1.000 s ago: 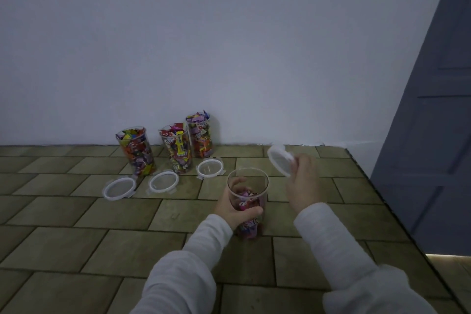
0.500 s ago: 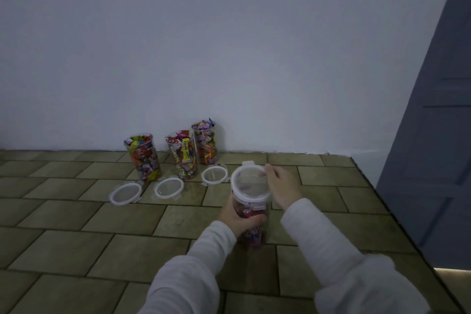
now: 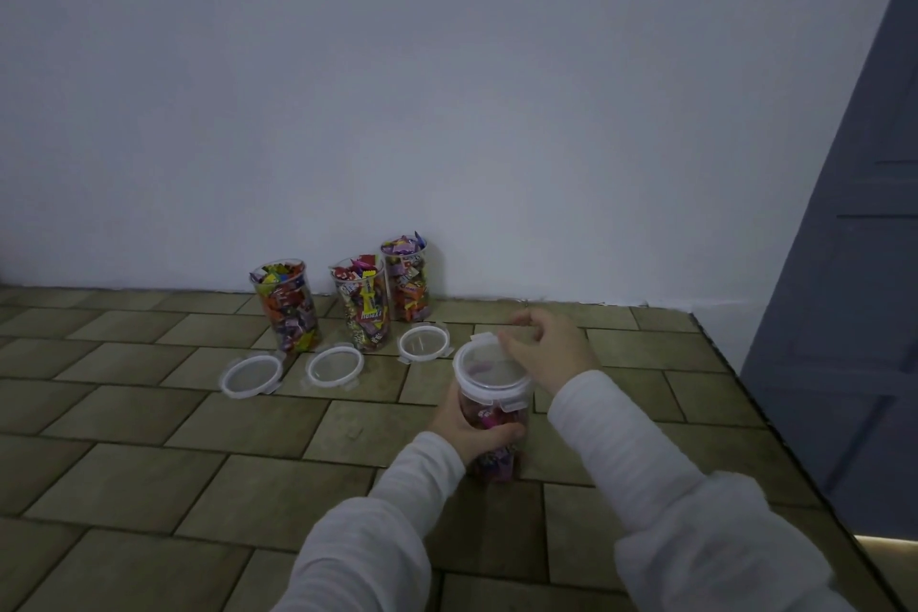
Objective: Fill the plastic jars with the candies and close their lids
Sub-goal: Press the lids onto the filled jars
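Observation:
A clear plastic jar (image 3: 492, 432) partly filled with candies stands on the tiled floor, and my left hand (image 3: 464, 427) grips its side. A white-rimmed lid (image 3: 489, 370) sits on its mouth. My right hand (image 3: 544, 350) rests on the lid's right edge with fingers curled over the rim. Three open jars full of candies stand by the wall: left jar (image 3: 285, 303), middle jar (image 3: 360, 301), right jar (image 3: 405, 281). In front of them lie three loose lids: left lid (image 3: 251, 375), middle lid (image 3: 334, 365), right lid (image 3: 423, 343).
A white wall (image 3: 447, 114) runs behind the jars. A grey-blue door (image 3: 854, 313) stands at the right, next to the floor's right edge. Brown floor tiles (image 3: 124, 462) spread to the left and front.
My right hand carried the lid from the air down onto the held jar's mouth and now rests on its edge. The left hand kept holding the jar.

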Demonstrator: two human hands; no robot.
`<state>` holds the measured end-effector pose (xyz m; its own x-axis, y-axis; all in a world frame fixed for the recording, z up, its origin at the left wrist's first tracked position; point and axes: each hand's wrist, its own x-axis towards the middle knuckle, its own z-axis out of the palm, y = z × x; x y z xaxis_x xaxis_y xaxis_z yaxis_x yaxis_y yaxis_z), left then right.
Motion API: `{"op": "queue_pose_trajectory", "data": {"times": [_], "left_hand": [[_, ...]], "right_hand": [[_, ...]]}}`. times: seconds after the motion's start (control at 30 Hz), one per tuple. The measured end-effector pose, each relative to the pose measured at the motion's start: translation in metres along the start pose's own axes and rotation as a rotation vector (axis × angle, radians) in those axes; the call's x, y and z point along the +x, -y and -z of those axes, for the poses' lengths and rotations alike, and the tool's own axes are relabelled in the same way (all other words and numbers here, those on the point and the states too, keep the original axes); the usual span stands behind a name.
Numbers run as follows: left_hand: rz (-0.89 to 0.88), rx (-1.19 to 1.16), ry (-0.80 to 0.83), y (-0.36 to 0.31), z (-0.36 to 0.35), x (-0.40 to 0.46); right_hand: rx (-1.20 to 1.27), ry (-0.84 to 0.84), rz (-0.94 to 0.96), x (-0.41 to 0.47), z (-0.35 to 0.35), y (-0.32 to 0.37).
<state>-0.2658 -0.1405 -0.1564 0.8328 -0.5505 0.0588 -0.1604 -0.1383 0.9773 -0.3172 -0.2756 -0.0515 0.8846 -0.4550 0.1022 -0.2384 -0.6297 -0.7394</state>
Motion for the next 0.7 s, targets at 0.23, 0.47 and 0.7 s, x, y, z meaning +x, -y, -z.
{"op": "queue_pose_trajectory", "data": {"times": [0.23, 0.47, 0.7], "left_hand": [[0.011, 0.032, 0.018, 0.005, 0.003, 0.003], [0.014, 0.036, 0.029, 0.004, 0.004, 0.003], [0.008, 0.06, 0.041, 0.005, 0.006, 0.004]], "right_hand": [[-0.176, 0.141, 0.103, -0.001, 0.0, 0.012], [-0.246, 0.267, 0.095, 0.01, 0.007, 0.025], [0.089, 0.388, 0.004, 0.016, 0.008, 0.012]]}}
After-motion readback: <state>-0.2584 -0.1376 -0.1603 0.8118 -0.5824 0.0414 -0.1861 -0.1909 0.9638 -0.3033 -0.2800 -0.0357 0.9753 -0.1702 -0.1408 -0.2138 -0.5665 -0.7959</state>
